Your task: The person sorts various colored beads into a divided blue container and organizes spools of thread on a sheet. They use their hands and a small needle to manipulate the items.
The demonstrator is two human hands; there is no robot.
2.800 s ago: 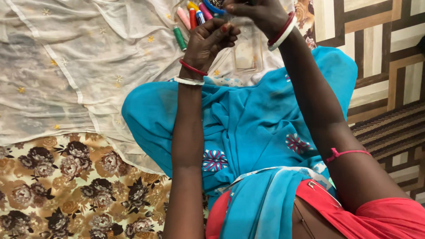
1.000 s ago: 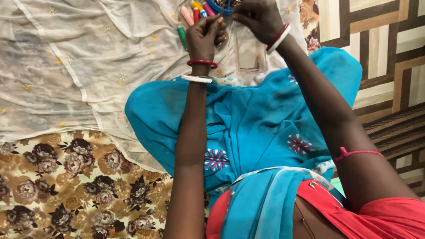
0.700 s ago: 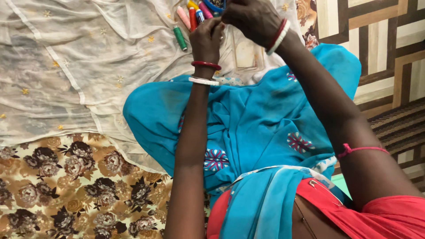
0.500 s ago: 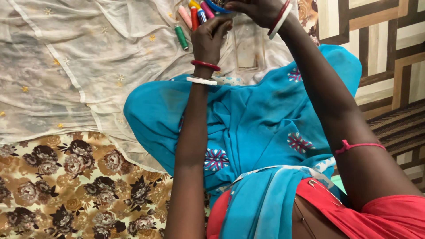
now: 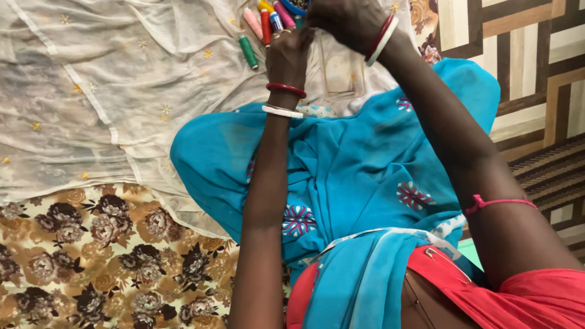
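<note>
We are bringing both hands together at the top centre of the frame, left hand (image 5: 287, 55) and right hand (image 5: 344, 21) pinching something too small to tell, just beside the thread spools (image 5: 262, 27) on the white cloth (image 5: 91, 91); steady fingertip control seems needed next.

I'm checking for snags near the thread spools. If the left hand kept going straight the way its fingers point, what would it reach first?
Probably the right hand, which sits just beyond the left hand; the blue-rimmed container lies past it, though depth is unclear.
</note>
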